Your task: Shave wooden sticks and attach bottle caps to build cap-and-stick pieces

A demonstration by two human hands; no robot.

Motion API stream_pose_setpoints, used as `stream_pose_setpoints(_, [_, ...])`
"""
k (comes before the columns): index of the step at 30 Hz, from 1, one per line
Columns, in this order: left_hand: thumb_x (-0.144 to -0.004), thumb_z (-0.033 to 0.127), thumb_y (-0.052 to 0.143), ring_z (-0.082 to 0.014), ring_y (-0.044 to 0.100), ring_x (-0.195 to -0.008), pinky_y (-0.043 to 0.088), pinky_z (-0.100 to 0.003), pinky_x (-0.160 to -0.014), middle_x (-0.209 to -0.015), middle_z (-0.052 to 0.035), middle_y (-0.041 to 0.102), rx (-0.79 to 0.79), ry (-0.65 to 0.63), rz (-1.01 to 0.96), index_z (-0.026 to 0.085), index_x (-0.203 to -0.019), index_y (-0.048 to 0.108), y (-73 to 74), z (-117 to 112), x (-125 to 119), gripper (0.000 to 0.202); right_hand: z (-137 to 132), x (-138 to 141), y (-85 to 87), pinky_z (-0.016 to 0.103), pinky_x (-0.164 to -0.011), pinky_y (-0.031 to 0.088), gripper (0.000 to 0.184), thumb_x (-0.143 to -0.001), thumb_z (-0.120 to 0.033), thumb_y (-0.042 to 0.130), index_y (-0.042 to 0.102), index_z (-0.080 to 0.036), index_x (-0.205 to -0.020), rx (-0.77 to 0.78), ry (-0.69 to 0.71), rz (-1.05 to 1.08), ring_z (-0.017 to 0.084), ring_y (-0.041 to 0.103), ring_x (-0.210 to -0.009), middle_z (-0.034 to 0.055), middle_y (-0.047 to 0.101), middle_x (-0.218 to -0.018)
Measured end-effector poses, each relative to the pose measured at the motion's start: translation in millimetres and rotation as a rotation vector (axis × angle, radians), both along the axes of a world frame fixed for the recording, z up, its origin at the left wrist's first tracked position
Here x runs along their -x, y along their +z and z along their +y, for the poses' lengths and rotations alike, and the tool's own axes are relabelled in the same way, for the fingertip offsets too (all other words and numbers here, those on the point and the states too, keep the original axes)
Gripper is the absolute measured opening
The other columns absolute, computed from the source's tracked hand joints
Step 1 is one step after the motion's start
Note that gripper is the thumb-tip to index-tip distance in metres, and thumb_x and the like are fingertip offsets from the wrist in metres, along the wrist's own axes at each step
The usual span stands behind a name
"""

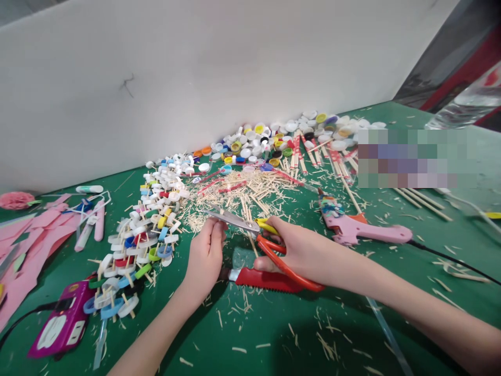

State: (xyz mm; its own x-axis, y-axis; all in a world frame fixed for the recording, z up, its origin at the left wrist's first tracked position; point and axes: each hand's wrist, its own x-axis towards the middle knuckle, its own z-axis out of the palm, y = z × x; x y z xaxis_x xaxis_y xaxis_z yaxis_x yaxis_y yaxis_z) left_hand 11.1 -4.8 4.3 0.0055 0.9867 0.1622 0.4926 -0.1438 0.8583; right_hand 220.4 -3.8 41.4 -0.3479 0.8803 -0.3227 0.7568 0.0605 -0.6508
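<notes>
Holding, right hand [301, 250]: orange-handled scissors [242, 223], fingers clenched through the loops, blades pointing at my left hand [205, 256]. Left fingers: pinched shut at the blade tips, contents too small to tell. Beneath both hands: red knife [266, 279]. Beyond the fingertips: stick clippings [238, 193]. Right of my right hand: pink glue gun [360, 228].

Near the body the bench [274, 334] is open, only slivers [325, 345] strewn. Between left hand [205, 256] and right hand [301, 250] the scissors [238, 222] and a red knife [266, 279] fill the gap. Ahead a splinter heap [235, 196] and bottle caps [250, 146] bar the way; capped sticks [136, 245] crowd left, a glue gun [368, 232] and cord [450, 258] right.
</notes>
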Motion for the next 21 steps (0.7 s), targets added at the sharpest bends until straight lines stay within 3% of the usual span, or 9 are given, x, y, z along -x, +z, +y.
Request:
stream_pose_setpoints(7, [-0.097,0.032,0.033,-0.0119,0.045,-0.049,0.033,-0.025,-0.049,-0.06,0.0017,0.052,-0.077,-0.009,0.205,0.021,-0.09,0.054,6.3,-1,3,0.025,0,-2,6.4,0.033,-0.059,0.044,0.061,-0.066,-0.07,0.065,0.044,-0.023,-0.099,0.006,0.013,-0.023,0.022,0.06,-0.068,0.0037,0.065,-0.084])
stream_pose_setpoints(14, [-0.094,0.019,0.034,-0.0128,0.049,-0.044,0.032,-0.026,-0.046,-0.059,-0.0005,0.056,-0.478,-0.046,0.614,0.018,-0.086,0.055,5.4,0,7,0.023,-1,2,8.1,0.032,-0.055,0.04,0.054,-0.073,-0.073,0.055,0.052,-0.022,-0.092,-0.145,0.019,-0.087,0.021,0.056,-0.062,0.0035,0.063,-0.074])
stream_pose_setpoints(21, [-0.1,0.02,0.031,-0.0104,0.044,-0.035,0.028,-0.025,-0.038,-0.047,0.0031,0.049,-0.769,0.029,0.82,0.015,-0.081,0.053,6.2,-3,0,0.03,-5,9,7.2,0.029,-0.052,0.031,0.037,-0.085,-0.057,0.049,0.049,-0.022,-0.073,-0.342,0.053,-0.175,0.017,0.05,-0.055,0.0024,0.058,-0.063])
